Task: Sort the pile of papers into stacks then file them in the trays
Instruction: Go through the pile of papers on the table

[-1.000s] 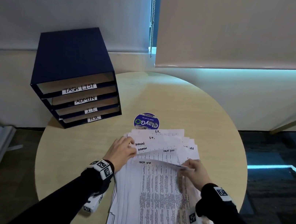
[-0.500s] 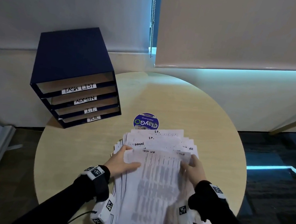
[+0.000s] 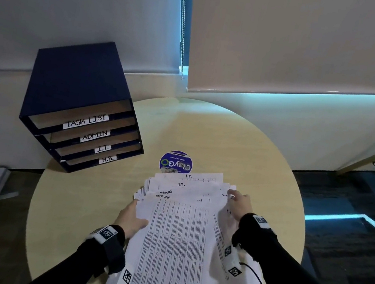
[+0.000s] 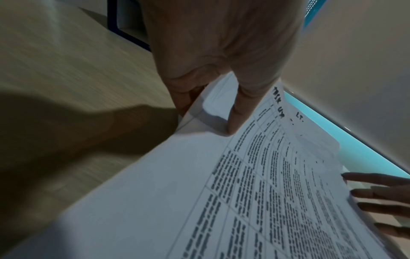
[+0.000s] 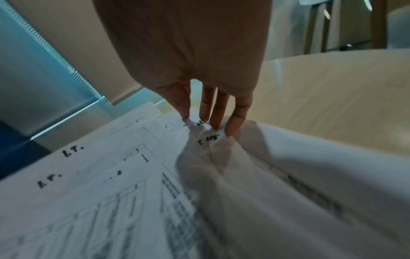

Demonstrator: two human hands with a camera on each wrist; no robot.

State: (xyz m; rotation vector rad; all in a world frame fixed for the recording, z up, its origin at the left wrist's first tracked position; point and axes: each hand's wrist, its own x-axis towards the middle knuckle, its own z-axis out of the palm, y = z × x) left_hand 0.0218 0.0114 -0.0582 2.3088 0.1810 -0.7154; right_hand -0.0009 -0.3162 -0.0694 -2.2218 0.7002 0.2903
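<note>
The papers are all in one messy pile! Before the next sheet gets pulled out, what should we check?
1. Paper pile lies wholly on the round table: not ok, its near end hangs past the rim.
2. Left hand has a grip on the pile's left edge: ok.
3. Right hand touches the top right corners: ok.
4. Labels on sheets readable: ok, I.T. shows.
5. File trays open and labelled: ok.
6. Trays empty: cannot tell.

Office setting. Evidence: navy filing trays labelled TASK LIST, ADMIN, I.T., H.R. at far left of round tabletop; printed papers; roller blinds; dark carpet floor.
</note>
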